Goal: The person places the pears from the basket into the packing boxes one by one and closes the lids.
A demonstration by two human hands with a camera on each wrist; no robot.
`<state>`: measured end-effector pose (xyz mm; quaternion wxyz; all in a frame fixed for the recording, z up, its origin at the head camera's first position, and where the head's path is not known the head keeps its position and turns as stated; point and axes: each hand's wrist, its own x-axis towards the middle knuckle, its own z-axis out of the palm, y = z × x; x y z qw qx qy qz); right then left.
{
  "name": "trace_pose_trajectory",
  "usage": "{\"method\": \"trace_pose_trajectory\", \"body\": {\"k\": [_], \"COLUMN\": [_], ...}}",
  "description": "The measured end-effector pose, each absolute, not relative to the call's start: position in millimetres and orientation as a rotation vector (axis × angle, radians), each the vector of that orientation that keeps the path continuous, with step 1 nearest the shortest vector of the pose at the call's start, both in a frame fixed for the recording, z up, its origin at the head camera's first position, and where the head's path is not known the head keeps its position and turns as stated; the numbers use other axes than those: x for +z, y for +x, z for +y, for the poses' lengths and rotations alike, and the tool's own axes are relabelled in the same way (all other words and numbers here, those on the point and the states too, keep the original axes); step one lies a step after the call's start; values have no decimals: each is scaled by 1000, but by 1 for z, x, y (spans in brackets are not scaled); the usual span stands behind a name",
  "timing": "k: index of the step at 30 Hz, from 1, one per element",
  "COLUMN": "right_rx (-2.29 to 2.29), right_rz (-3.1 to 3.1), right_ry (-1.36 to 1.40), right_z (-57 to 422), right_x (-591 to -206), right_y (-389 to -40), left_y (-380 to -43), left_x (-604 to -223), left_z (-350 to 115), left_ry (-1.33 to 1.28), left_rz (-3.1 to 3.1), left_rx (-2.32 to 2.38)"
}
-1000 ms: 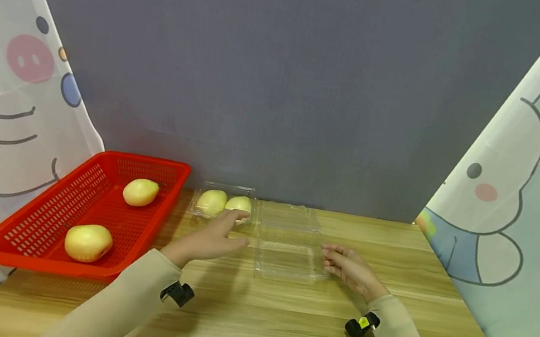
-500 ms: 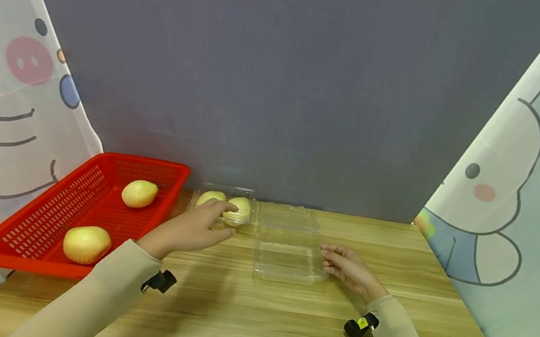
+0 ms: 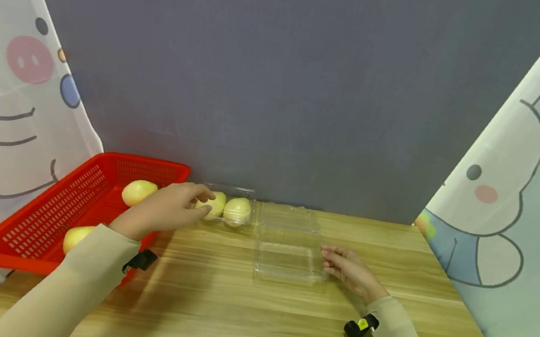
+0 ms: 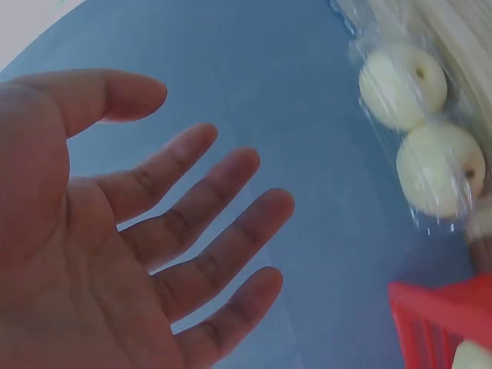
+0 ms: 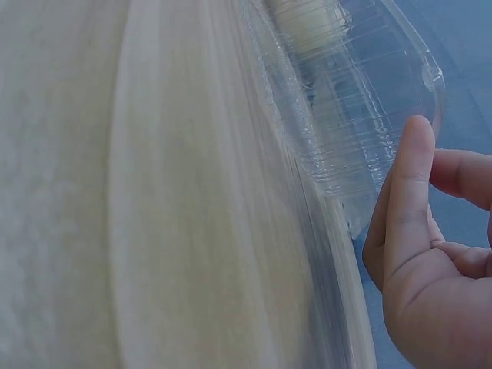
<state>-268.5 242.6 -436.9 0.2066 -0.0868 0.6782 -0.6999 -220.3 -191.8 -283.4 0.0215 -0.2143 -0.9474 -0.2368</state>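
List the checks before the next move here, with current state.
1. Left hand free: ok, fingers spread, holding nothing.
2. Right hand on the open container: ok, pinching its right edge.
3. Open container ready to load: ok, opened out, nothing inside.
4. Fruit available in red basket: ok, far fruit and near fruit.
5. Near fruit unobstructed in head view: not ok, left sleeve covers part.
6. Filled container latched: cannot tell.
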Motion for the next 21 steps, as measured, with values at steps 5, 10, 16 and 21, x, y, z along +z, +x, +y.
{"method": "trace_pose_trajectory", "body": {"k": [5,10,16,21], "right_rx": [-1950,-1953,-1963,-1959], "right_rz": [1889,1882,1873,1877], "right_ry": [-225,-219,-227,-246], "right_z": [242,242,244,244], "right_x": [-439,-439,-440,-440], "right_y": [-269,-269,-270,-270], "left_y": [-226,-233,-239,-245], "left_x": [-278,-277,-276,-279], "left_z": [-206,-222,-238,-248], "left_ry": [-617,-515,-439,-408], "left_rz": [-2927,-2945,-2961,-2969], "left_rx": [-691,-545,-449,-378]}}
